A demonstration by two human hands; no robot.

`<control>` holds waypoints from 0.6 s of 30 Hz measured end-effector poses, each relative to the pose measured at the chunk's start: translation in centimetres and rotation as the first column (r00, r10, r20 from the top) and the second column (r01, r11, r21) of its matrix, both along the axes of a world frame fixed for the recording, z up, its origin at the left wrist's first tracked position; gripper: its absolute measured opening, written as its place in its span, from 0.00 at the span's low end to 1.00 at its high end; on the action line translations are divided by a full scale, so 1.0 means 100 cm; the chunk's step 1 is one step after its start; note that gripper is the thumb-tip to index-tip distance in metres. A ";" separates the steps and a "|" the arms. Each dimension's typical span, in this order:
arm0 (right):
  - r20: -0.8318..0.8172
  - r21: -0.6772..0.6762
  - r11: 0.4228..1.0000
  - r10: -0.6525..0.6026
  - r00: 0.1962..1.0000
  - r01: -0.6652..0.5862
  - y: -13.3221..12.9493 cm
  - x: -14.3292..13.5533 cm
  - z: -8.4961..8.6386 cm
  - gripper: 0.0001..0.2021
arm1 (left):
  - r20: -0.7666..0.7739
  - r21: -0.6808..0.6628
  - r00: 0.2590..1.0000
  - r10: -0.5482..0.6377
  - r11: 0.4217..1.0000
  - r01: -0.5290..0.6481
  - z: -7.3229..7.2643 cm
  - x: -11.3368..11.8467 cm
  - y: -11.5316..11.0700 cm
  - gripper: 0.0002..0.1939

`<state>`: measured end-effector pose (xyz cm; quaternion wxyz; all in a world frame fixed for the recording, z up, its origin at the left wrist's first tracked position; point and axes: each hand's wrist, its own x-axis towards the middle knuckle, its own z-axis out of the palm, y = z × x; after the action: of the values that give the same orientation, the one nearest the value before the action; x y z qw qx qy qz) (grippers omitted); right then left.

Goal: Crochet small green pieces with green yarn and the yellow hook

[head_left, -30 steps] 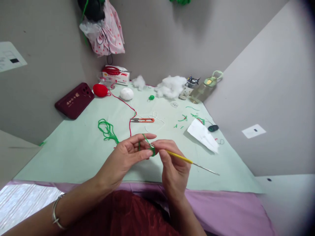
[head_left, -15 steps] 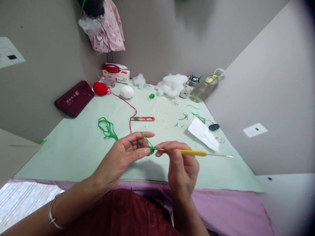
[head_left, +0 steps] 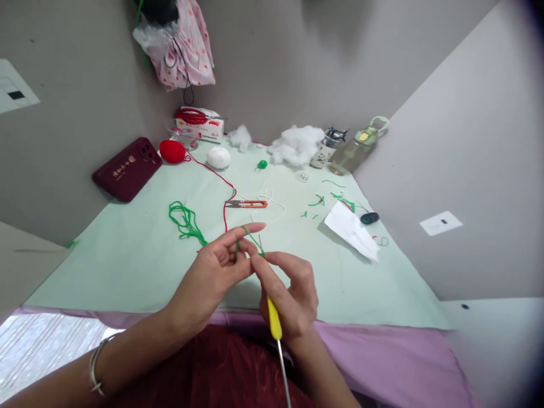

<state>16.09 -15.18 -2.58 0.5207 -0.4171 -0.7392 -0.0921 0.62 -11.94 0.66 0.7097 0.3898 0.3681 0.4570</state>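
Thumb and fingers of my left hand (head_left: 221, 260) pinch a small green crochet piece, mostly hidden behind the fingertips. A strand of green yarn (head_left: 252, 238) runs taut from its raised index finger down to the piece. My right hand (head_left: 291, 292) is closed on a crochet hook with a yellow handle (head_left: 274, 320). The hook's rear metal shaft points down toward my lap, and its thin tip rises past the fingertips. Both hands meet at the piece, above the near part of the table. Loose green yarn (head_left: 185, 221) lies in loops left of my left hand.
Orange thread snips (head_left: 250, 204) lie beyond my hands. Behind them are a red yarn ball (head_left: 172, 151), a white ball (head_left: 219, 157) and fluffy stuffing (head_left: 297, 145). A maroon phone (head_left: 127, 170) lies left; white paper (head_left: 351, 231) and a bottle (head_left: 355, 148) stand right.
My right hand has turned and moved left against the left fingertips. The hook has swung from pointing right to pointing down toward my lap. My left hand has stayed nearly still.
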 end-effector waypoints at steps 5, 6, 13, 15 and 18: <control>-0.489 -0.164 0.970 0.081 0.869 -0.182 0.004 -0.002 0.013 0.13 | 0.221 -0.207 0.970 -0.098 0.968 0.145 0.002 -0.003 0.009 0.19; -0.590 -0.184 0.952 0.093 0.802 -0.245 0.006 -0.002 0.017 0.12 | 0.206 -0.185 0.975 -0.086 0.975 0.125 0.004 -0.004 0.010 0.19; -0.534 -0.230 0.926 0.136 0.834 -0.298 0.009 -0.005 0.012 0.13 | 0.013 0.048 1.000 0.028 0.998 -0.029 0.003 0.003 0.003 0.21; -0.351 -0.150 0.974 0.110 0.930 -0.172 0.007 -0.005 0.007 0.17 | 0.052 0.015 0.998 0.022 1.000 -0.022 0.001 0.005 0.002 0.22; -0.196 -0.029 0.996 0.074 0.978 -0.082 0.006 -0.002 0.004 0.19 | 0.160 -0.129 0.985 -0.067 0.988 0.089 -0.001 0.005 0.005 0.23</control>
<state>15.88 -14.62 -2.16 0.5859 -0.4045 -0.7020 -0.0165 1.12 -11.42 0.54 0.7784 0.3180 0.3265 0.4317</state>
